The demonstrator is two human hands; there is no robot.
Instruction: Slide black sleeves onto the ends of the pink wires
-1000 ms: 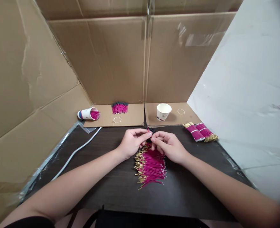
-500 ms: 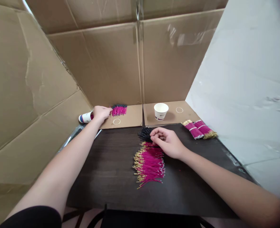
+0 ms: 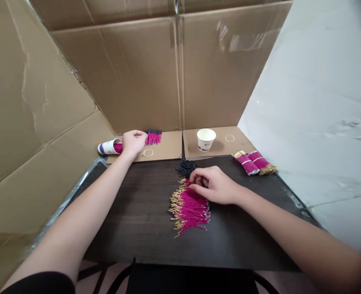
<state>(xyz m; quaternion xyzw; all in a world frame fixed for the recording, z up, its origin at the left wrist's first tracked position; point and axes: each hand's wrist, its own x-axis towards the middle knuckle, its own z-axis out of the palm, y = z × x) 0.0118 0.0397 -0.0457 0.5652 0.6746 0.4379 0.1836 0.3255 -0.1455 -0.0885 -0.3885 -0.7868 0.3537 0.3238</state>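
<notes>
Cup print (image 3: 205, 145) unreadable; right hand (image 3: 214, 185) pinches pink wires (image 3: 189, 206); left hand (image 3: 133, 143), grip unclear, touches far pile (image 3: 153, 137).

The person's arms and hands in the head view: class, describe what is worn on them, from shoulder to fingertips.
Both forearms are bare, with no long sleeves. A black short sleeve shows at the left upper arm. The left hand and right hand wear no gloves, and no rings, watch or bracelets are visible. The right upper arm is out of frame.
</notes>
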